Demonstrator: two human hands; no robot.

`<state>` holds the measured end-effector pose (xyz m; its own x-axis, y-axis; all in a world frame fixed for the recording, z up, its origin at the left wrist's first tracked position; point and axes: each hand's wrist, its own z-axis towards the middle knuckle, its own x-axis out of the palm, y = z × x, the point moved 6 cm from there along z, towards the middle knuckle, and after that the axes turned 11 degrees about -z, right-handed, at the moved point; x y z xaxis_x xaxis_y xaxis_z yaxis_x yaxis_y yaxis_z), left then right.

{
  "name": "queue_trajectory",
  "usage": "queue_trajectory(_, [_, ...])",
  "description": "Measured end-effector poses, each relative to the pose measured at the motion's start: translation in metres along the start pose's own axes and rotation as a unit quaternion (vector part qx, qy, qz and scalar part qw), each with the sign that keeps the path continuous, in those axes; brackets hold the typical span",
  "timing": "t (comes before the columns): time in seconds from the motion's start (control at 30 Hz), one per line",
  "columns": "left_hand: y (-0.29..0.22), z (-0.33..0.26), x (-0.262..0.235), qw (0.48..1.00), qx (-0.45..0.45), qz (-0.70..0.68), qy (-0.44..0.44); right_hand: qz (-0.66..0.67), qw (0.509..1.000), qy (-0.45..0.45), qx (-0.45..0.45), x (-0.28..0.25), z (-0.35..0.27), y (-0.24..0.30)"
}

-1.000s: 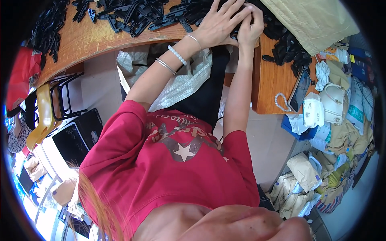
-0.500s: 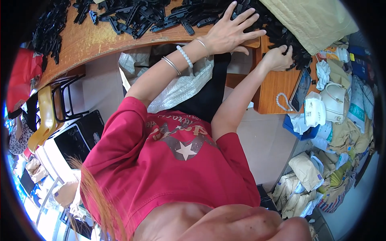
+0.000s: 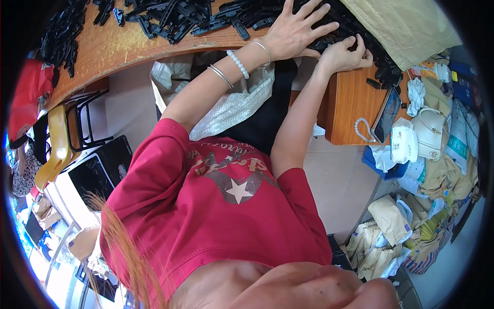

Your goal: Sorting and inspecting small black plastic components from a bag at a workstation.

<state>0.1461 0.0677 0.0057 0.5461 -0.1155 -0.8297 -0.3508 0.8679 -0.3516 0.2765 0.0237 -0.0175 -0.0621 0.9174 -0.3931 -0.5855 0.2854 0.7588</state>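
My left hand (image 3: 294,35) lies over the black plastic parts near the table's far edge, its fingers spread wide and stretched out. Bracelets circle that wrist, one of pale beads (image 3: 237,64). Just to its right is my right hand (image 3: 343,55), fingers curled in at the edge of a heap of black plastic parts (image 3: 387,69). Whatever those fingers close round, if anything, is hidden. More long, narrow black parts (image 3: 175,20) lie in a loose pile on the wooden table (image 3: 110,49), left of my hands.
A large tan bag (image 3: 404,28) covers the far right corner. A phone (image 3: 387,116), a bead bracelet (image 3: 363,130) and a tissue pack (image 3: 403,143) lie at the right, by a white handbag (image 3: 428,133). A white woven sack (image 3: 231,110) hangs below the table edge.
My right hand has moved left and slightly farther away, closer to my left hand. A small black part now shows apart from the heap. My left hand has shifted only slightly.
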Motion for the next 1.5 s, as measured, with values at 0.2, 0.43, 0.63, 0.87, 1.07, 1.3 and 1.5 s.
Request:
queue_trajectory(0.2, [0.007, -0.01, -0.006, 0.999, -0.022, 0.018, -0.025, 0.072, 0.994, 0.041, -0.065, 0.009, -0.007, 0.0])
queue_trajectory(0.43, [0.015, -0.014, -0.011, 0.996, -0.064, 0.04, -0.045, 0.04, 0.97, 0.11, -0.213, 0.027, -0.006, 0.012])
queue_trajectory(0.63, [0.012, -0.021, -0.014, 0.996, -0.054, 0.04, -0.054, 0.063, 0.963, 0.025, -0.261, 0.013, -0.013, 0.019])
queue_trajectory(0.87, [0.01, -0.03, -0.014, 0.996, -0.025, 0.036, -0.083, 0.183, 0.975, -0.005, -0.13, -0.001, -0.018, 0.008])
queue_trajectory(1.07, [0.01, -0.034, -0.018, 0.994, -0.007, 0.022, -0.104, 0.112, 0.984, 0.043, -0.13, -0.009, -0.04, 0.006])
queue_trajectory(1.3, [0.014, -0.042, -0.026, 0.993, 0.0, 0.002, -0.117, -0.006, 0.976, 0.095, -0.194, -0.024, -0.045, 0.014])
queue_trajectory(1.5, [-0.012, -0.046, -0.037, 0.968, 0.037, 0.246, -0.027, -0.065, 0.979, 0.077, -0.179, -0.02, -0.014, -0.004])
